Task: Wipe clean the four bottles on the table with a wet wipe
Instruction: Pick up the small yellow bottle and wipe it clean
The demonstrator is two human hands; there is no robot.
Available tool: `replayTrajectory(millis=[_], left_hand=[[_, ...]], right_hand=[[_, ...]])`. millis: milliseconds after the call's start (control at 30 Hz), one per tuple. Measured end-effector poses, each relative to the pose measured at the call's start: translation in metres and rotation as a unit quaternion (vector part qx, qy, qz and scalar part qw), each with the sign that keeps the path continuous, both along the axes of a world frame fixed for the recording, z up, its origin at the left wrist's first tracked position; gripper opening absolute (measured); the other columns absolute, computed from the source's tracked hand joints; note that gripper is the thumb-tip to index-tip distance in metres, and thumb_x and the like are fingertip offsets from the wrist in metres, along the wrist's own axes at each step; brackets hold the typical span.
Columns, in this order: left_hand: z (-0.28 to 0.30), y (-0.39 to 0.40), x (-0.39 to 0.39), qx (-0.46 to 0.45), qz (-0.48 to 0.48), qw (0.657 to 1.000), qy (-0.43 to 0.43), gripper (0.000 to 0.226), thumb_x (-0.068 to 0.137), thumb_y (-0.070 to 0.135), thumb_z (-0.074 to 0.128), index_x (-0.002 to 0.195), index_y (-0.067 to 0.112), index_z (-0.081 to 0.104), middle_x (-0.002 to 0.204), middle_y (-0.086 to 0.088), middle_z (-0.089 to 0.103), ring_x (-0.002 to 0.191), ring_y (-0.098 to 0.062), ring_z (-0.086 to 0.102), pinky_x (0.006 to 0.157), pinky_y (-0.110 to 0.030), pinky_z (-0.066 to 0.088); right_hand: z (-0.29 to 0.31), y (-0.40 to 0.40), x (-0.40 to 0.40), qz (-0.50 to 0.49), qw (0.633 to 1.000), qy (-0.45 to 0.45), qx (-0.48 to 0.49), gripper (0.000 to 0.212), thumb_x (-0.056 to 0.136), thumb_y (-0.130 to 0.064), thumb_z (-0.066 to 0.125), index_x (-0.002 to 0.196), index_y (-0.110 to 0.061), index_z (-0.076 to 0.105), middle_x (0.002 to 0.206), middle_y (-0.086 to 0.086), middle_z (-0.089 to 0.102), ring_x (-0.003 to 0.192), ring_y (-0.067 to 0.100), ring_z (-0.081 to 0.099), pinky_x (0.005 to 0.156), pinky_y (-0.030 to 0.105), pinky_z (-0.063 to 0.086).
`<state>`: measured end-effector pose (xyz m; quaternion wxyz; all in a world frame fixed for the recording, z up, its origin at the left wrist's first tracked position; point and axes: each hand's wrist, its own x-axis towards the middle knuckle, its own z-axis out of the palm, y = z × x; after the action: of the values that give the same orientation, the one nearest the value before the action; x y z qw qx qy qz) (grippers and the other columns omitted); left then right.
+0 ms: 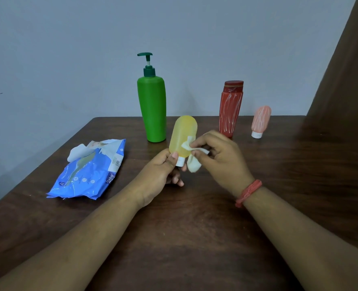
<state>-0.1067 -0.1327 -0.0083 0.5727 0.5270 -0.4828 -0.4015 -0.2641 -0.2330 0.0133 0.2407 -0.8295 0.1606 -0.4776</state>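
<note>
Now — left hand [163,168] grips yellow bottle [182,137] | right hand [218,156] pinches wet wipe [191,153] against it

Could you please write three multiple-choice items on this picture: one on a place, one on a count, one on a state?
1. Where does the wet wipe pack lie?
A. left of the green pump bottle
B. behind the red bottle
C. on a shelf

2. How many bottles stand on the table?
A. one
B. three
C. five

3. What does the left hand hold?
A. nothing
B. a cup
C. the yellow bottle

Key: A, the pack is at the table's left; B, green, red and pink stand; C, fingers grip its capped end while the right hand wipes.
</note>
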Motion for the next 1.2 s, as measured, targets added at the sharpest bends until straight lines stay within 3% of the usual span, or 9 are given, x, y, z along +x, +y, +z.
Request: replayTrajectory(millis=[233,333,433,633,767,867,1000,1100,1200], left_hand=[[0.002,-0.002,-0.001,0.002,-0.012,0.994,0.112,0.036,0.108,0.030,0.036,0.119,0.008,0.061,0.082,-0.003,0.065,0.059,-0.011,0.049,0.066,-0.032,0.055],[0.003,-0.001,-0.003,0.004,-0.044,0.994,0.095,0.048,0.101,0.039,0.039,0.126,0.000,0.055,0.084,-0.002,0.064,0.061,-0.012,0.048,0.069,-0.033,0.055],[0.001,0.000,-0.003,0.008,-0.061,0.993,0.097,0.051,0.095,0.042,0.043,0.125,0.001,0.054,0.085,-0.002,0.064,0.062,-0.013,0.048,0.070,-0.033,0.056],[0.000,-0.004,-0.004,0.009,-0.005,0.988,0.154,0.033,0.102,0.032,0.046,0.115,0.007,0.064,0.092,-0.005,0.068,0.067,-0.009,0.058,0.069,-0.031,0.059],[-0.001,-0.008,-0.004,0.003,0.061,0.982,0.177,0.013,0.106,0.019,0.046,0.111,0.007,0.048,0.106,-0.020,0.067,0.073,-0.019,0.070,0.068,-0.033,0.061],[-0.002,-0.008,-0.005,-0.018,0.048,0.984,0.168,0.005,0.104,0.013,0.050,0.103,0.009,0.046,0.110,-0.018,0.064,0.080,-0.021,0.072,0.074,-0.035,0.061],[-0.005,-0.007,-0.007,-0.039,0.029,0.994,0.096,0.009,0.101,0.008,0.056,0.106,0.008,0.048,0.114,-0.015,0.070,0.099,-0.022,0.072,0.083,-0.036,0.060],[-0.005,-0.008,-0.005,-0.036,0.033,0.998,0.028,0.006,0.103,0.007,0.053,0.107,0.007,0.048,0.109,-0.011,0.068,0.089,-0.016,0.071,0.083,-0.033,0.059],[-0.004,-0.006,-0.005,-0.022,0.015,0.999,-0.020,0.002,0.104,0.009,0.051,0.106,0.010,0.051,0.103,-0.009,0.065,0.081,-0.012,0.066,0.083,-0.032,0.058]], right_hand=[[-0.007,0.004,0.006,0.024,1.000,0.018,0.002,0.013,0.083,-0.003,0.073,0.090,-0.013,0.072,0.090,-0.007,0.064,0.086,0.007,0.063,0.074,0.020,0.049],[-0.006,-0.001,0.006,-0.003,0.994,-0.063,0.090,0.017,0.085,-0.004,0.069,0.089,-0.021,0.070,0.092,-0.007,0.068,0.087,0.010,0.066,0.076,0.029,0.054],[-0.008,-0.001,0.006,0.043,0.975,-0.088,0.198,0.019,0.088,-0.011,0.068,0.089,-0.030,0.069,0.089,-0.004,0.073,0.084,0.012,0.070,0.070,0.030,0.056],[-0.010,0.003,0.009,0.077,0.965,-0.075,0.239,0.021,0.088,-0.013,0.071,0.087,-0.034,0.070,0.089,-0.001,0.074,0.082,0.015,0.070,0.065,0.029,0.055],[-0.011,0.006,0.011,0.052,0.976,-0.059,0.205,0.020,0.088,-0.012,0.071,0.089,-0.032,0.070,0.091,-0.005,0.073,0.084,0.011,0.070,0.067,0.026,0.056],[-0.010,0.009,0.013,0.015,0.984,-0.059,0.168,0.019,0.087,-0.008,0.071,0.088,-0.027,0.070,0.093,-0.006,0.071,0.087,0.011,0.068,0.074,0.032,0.058],[-0.006,0.012,0.011,-0.027,0.997,-0.036,0.068,0.012,0.084,-0.003,0.072,0.088,-0.014,0.072,0.090,-0.005,0.066,0.084,0.004,0.062,0.072,0.018,0.050],[0.000,0.010,0.008,-0.080,0.996,-0.038,0.011,0.009,0.083,-0.003,0.072,0.087,-0.011,0.072,0.087,-0.006,0.064,0.081,0.001,0.058,0.069,0.012,0.044],[0.012,-0.002,0.000,-0.143,0.986,-0.085,0.030,0.009,0.086,-0.007,0.071,0.088,-0.015,0.071,0.088,-0.012,0.061,0.083,-0.002,0.058,0.070,0.009,0.042]])
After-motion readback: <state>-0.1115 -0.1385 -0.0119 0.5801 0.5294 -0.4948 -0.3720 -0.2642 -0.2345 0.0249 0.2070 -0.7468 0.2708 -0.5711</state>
